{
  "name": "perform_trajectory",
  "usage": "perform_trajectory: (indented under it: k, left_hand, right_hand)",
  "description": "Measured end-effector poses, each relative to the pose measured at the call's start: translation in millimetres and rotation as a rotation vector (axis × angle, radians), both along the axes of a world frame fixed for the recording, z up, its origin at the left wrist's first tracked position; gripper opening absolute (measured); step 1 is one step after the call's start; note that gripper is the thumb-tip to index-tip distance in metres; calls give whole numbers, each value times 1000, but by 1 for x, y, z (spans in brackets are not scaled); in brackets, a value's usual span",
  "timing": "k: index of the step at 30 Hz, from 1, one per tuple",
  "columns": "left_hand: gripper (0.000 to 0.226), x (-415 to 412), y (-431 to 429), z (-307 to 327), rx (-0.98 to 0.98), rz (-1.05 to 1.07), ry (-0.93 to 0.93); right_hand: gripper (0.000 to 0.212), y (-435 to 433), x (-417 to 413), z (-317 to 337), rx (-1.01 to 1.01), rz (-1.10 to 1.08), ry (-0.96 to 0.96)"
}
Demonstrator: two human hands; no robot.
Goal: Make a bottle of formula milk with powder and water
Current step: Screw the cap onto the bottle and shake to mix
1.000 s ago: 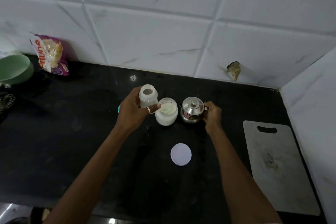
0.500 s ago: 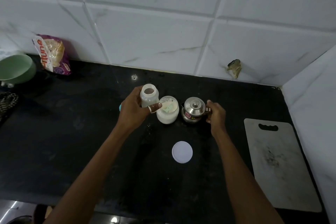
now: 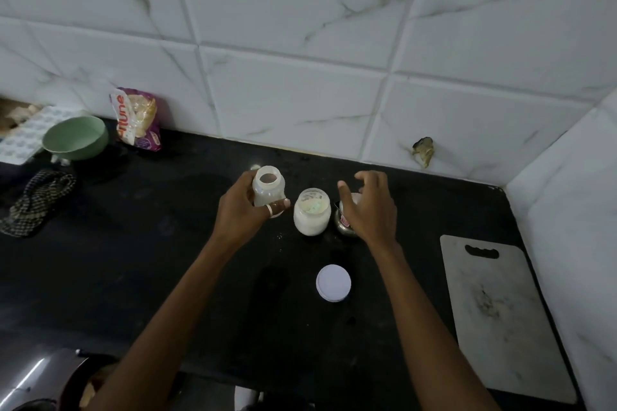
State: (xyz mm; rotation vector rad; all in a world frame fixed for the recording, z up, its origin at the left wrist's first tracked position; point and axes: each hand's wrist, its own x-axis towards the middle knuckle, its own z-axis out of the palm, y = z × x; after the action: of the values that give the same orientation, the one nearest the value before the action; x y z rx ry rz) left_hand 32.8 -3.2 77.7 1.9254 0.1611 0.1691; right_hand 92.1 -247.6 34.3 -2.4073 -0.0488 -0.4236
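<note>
My left hand (image 3: 245,210) grips an open, translucent baby bottle (image 3: 268,189) and holds it upright just above the black counter (image 3: 150,260). To its right stands an open white jar of powder (image 3: 312,215), with a pale scoop inside. My right hand (image 3: 367,207) hovers over the small steel kettle (image 3: 344,227), fingers spread, and hides most of it. The jar's white lid (image 3: 333,283) lies flat on the counter, nearer to me.
A grey cutting board (image 3: 500,317) lies at the right by the side wall. At the far left are a green bowl (image 3: 76,138), a snack packet (image 3: 137,118) and a checked cloth (image 3: 36,202). Tiled walls close the back and right.
My right hand has let go of the kettle's handle and risen over its top with fingers spread. The view has shifted right. My left hand still holds the bottle.
</note>
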Motion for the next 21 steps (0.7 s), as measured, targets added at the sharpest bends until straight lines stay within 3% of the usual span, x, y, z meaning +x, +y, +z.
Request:
perform_trajectory:
  k: [5, 9, 21]
  left_hand:
    - [64, -14, 35, 1, 3, 59, 11]
    - [66, -14, 75, -6, -10, 94, 33]
    - [64, 21, 164, -56, -42, 148, 132]
  right_hand:
    - [45, 41, -9, 5, -107, 181, -73]
    - [44, 88, -2, 2, -221, 299, -20]
    - [66, 220, 40, -52, -349, 486, 410]
